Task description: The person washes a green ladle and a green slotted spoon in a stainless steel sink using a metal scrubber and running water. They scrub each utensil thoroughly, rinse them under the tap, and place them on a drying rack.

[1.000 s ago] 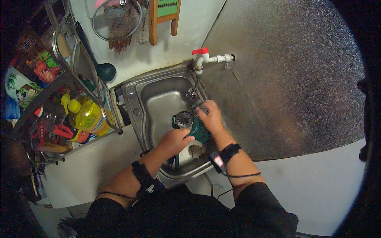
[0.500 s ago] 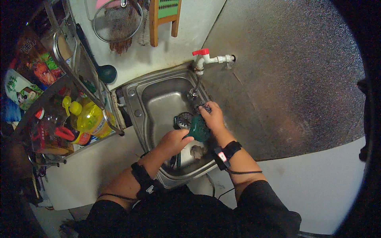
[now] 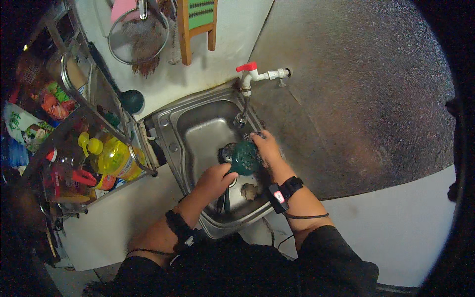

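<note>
Over the sink (image 3: 199, 129) my two hands are at a dark green strainer (image 3: 243, 159) with rows of small holes. My left hand (image 3: 216, 179) grips it on the near left, thumb along its edge; whether that is a rim or a handle I cannot make out. On its far right side, my right hand (image 3: 267, 147) is closed on a dark, glinting steel wool scrubber (image 3: 251, 136), mostly hidden by the fingers. Beneath the strainer the drain (image 3: 227, 151) partly shows. A brownish lump (image 3: 249, 191) and a dark handle-like piece (image 3: 223, 202) lie in the basin's near end.
A white tap (image 3: 247, 81) with a red lever hangs over the sink's far right corner. On the left, a metal rack (image 3: 106, 116) holds bottles, including one of yellow liquid (image 3: 116, 157). A dark ladle (image 3: 130, 101), a mesh sieve (image 3: 138, 37) and a wooden-framed grater (image 3: 200, 22) hang behind.
The strainer has tilted so more of its holed face shows. My right hand has shifted slightly along its edge; both hands keep their grip. The view has turned a little.
</note>
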### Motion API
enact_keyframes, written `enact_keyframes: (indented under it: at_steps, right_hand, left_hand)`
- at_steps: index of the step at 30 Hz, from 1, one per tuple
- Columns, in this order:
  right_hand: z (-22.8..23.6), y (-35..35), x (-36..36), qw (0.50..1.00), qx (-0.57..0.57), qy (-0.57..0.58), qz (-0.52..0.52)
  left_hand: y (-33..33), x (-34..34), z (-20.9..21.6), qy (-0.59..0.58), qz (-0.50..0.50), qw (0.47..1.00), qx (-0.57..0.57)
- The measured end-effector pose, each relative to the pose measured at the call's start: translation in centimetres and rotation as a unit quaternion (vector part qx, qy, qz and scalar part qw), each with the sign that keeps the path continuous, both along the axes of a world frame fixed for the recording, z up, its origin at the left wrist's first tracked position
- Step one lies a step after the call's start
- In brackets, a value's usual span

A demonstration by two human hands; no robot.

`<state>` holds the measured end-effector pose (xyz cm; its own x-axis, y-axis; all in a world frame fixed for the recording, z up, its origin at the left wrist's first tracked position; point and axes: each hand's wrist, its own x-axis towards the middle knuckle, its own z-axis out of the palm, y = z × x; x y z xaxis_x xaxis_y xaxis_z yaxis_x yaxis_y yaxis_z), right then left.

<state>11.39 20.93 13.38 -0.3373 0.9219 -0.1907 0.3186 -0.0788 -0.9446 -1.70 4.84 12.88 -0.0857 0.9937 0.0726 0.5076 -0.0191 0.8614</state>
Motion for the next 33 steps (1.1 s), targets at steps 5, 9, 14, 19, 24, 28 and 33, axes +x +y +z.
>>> enact_keyframes:
  at_steps: [5,9,14,19,24,28,33]
  right_hand:
    - [0.7,-1.3,0.3,0.872,-0.34,0.34,-0.092]
    - [2.7,-2.8,-1.1,0.888,-0.267,0.363,-0.088]
    - [4.9,-3.5,-1.7,0.892,-0.233,0.377,-0.088]
    - [4.7,-4.5,-1.6,0.934,-0.11,0.336,-0.043]
    - [5.4,-3.9,-0.8,0.968,-0.051,0.231,-0.079]
    - [7.2,-3.7,-1.2,0.927,0.37,0.043,-0.032]
    - [6.4,-5.9,-4.4,0.883,0.451,-0.064,0.11]
  left_hand:
    - [0.8,-1.1,-0.7,-0.017,0.076,0.996,0.033]
    - [1.2,-1.1,-1.0,-0.051,0.053,0.996,0.054]
    - [1.8,0.0,1.1,-0.264,0.01,0.963,-0.048]
    - [2.5,0.1,4.4,-0.495,0.084,0.86,-0.097]
    - [3.4,0.0,3.9,-0.596,0.037,0.802,-0.005]
    - [3.6,0.3,2.5,-0.561,0.044,0.827,-0.008]
    - [3.9,1.2,1.6,-0.376,0.042,0.92,0.104]
